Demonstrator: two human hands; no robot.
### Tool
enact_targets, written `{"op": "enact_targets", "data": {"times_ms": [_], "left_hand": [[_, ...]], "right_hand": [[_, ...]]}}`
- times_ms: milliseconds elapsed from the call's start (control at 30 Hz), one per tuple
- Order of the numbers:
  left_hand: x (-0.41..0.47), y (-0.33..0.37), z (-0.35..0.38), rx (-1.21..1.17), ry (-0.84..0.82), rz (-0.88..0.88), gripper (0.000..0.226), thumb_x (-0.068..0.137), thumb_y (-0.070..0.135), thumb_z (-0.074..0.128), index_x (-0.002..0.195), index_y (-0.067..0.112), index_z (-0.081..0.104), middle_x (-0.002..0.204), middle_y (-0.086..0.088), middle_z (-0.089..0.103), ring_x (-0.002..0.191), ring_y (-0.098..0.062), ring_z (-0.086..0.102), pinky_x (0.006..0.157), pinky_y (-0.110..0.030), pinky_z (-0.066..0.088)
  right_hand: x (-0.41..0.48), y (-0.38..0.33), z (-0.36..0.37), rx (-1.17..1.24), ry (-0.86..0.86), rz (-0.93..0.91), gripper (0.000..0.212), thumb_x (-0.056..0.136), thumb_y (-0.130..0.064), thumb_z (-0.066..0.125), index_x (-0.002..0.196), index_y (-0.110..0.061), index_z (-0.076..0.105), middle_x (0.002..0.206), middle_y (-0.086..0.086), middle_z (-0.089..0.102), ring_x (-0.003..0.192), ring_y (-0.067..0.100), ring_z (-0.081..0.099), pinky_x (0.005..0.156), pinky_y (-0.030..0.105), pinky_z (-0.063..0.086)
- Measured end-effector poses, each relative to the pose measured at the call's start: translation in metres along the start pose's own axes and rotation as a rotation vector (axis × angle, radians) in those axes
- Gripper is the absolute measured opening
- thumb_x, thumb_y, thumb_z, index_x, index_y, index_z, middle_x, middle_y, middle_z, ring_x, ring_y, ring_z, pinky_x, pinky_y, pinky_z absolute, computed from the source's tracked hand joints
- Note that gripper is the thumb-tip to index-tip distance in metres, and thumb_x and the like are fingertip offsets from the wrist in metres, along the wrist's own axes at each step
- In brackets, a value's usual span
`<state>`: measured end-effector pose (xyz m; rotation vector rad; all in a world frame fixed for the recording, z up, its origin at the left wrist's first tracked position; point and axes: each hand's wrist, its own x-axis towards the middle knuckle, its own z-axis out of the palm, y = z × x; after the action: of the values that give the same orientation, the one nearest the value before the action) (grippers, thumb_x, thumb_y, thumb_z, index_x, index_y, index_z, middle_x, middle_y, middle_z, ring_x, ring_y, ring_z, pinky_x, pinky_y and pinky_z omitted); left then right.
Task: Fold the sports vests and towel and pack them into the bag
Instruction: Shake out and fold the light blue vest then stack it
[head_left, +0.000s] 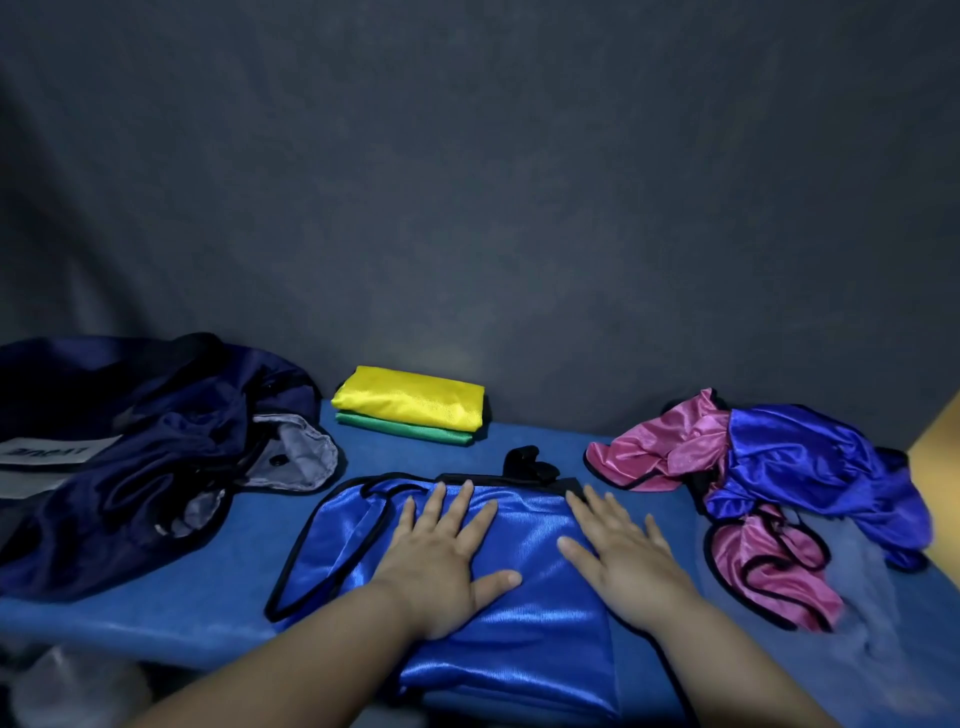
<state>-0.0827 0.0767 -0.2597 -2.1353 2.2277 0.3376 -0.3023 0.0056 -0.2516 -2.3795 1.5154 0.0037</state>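
Note:
A shiny blue sports vest (524, 613) with black trim lies spread on the blue table in front of me. My left hand (441, 551) presses flat on its middle with fingers straight and spread. My right hand (618, 556) presses flat on its right part in the same way. A folded yellow vest (410, 397) sits on a folded green vest (410, 430) at the back. At the right lies a crumpled heap with a pink vest (670, 447) and another blue vest (810, 462). The dark navy bag (124, 457) slumps open at the left.
The blue table (182, 618) ends at a near edge low in view. A dark grey cloth backdrop (519, 208) hangs behind it. A small black object (527, 462) lies just beyond the spread vest. A pale grey cloth (857, 571) lies under the right heap.

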Motion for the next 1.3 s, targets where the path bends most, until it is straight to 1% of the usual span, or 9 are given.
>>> {"op": "enact_targets", "data": {"times_ms": [100,233,367,600,733,833,1000,1167,1300], "left_hand": [[-0.001,0.000,0.000,0.011,-0.008,-0.001,0.109,0.056,0.090,-0.010,0.151,0.038,-0.013,0.158,0.005,-0.026,0.145,-0.025,-0.027,0.118,-0.052,-0.011],[-0.001,0.000,-0.001,0.016,-0.025,0.004,0.107,0.058,0.090,-0.007,0.151,0.038,-0.015,0.157,0.005,-0.028,0.144,-0.025,-0.029,0.118,-0.053,-0.012],[-0.004,-0.002,-0.002,0.014,-0.032,0.042,0.100,0.063,0.089,-0.001,0.150,0.041,-0.015,0.158,0.003,-0.028,0.144,-0.026,-0.029,0.116,-0.055,-0.014],[-0.008,0.007,-0.018,0.132,-0.037,0.123,0.077,0.091,0.072,0.026,0.154,0.036,0.001,0.159,0.007,-0.026,0.142,-0.019,-0.033,0.112,-0.058,-0.021],[-0.015,0.031,-0.020,0.090,0.094,0.166,0.058,0.097,0.048,0.031,0.150,0.027,0.023,0.163,0.002,0.000,0.149,-0.023,-0.005,0.118,-0.043,-0.006],[-0.019,0.058,-0.010,0.033,0.166,0.193,0.083,0.076,0.057,0.002,0.142,0.021,0.037,0.153,-0.002,0.028,0.139,-0.028,0.024,0.114,-0.038,0.016],[-0.015,0.080,0.011,-0.002,0.048,0.185,0.122,0.052,0.084,-0.016,0.155,0.023,0.007,0.163,0.003,0.001,0.149,-0.020,-0.003,0.119,-0.038,-0.010],[0.001,0.038,0.000,0.099,0.009,0.417,0.103,0.064,0.080,-0.006,0.154,0.031,-0.002,0.162,0.009,-0.008,0.147,-0.011,-0.016,0.112,-0.030,-0.022],[0.013,0.000,-0.016,0.237,-0.007,0.480,0.082,0.068,0.084,-0.005,0.139,0.047,-0.021,0.161,0.009,-0.013,0.138,-0.014,-0.031,0.106,-0.031,-0.031]], "right_hand": [[0.005,-0.005,-0.006,0.045,0.191,-0.004,0.055,0.101,-0.052,0.023,0.153,-0.038,0.013,0.162,-0.015,0.002,0.149,0.006,-0.005,0.121,0.042,0.003],[0.014,-0.023,-0.008,0.077,0.229,-0.138,0.047,0.105,-0.034,0.027,0.151,-0.039,0.020,0.158,-0.017,0.020,0.147,0.006,0.009,0.117,0.034,0.010],[0.024,-0.032,-0.007,0.087,0.160,-0.069,0.051,0.104,-0.031,0.034,0.152,-0.034,0.019,0.149,-0.009,0.039,0.139,0.015,0.024,0.112,0.038,0.023],[0.018,-0.033,-0.018,-0.022,0.206,0.058,0.042,0.090,-0.028,0.054,0.131,-0.032,0.046,0.125,-0.007,0.057,0.123,0.016,0.042,0.103,0.032,0.029],[0.003,-0.017,-0.026,-0.049,0.190,0.184,0.035,0.085,-0.028,0.058,0.119,-0.031,0.050,0.109,-0.006,0.062,0.109,0.020,0.054,0.087,0.031,0.035],[-0.012,-0.001,-0.030,-0.044,0.209,0.315,0.035,0.084,-0.025,0.056,0.118,-0.025,0.046,0.098,-0.002,0.062,0.090,0.022,0.057,0.072,0.030,0.040],[-0.041,0.017,-0.031,-0.010,0.237,0.441,0.041,0.085,-0.027,0.056,0.121,-0.015,0.040,0.114,0.004,0.064,0.106,0.025,0.062,0.076,0.031,0.044],[-0.060,0.022,-0.025,0.083,0.150,0.417,0.040,0.081,-0.038,0.060,0.112,-0.018,0.044,0.120,0.004,0.062,0.110,0.024,0.060,0.078,0.029,0.041],[-0.065,0.016,-0.015,0.220,0.108,0.311,0.042,0.080,-0.051,0.066,0.098,-0.023,0.041,0.104,-0.003,0.057,0.096,0.019,0.058,0.072,0.026,0.037]]}}
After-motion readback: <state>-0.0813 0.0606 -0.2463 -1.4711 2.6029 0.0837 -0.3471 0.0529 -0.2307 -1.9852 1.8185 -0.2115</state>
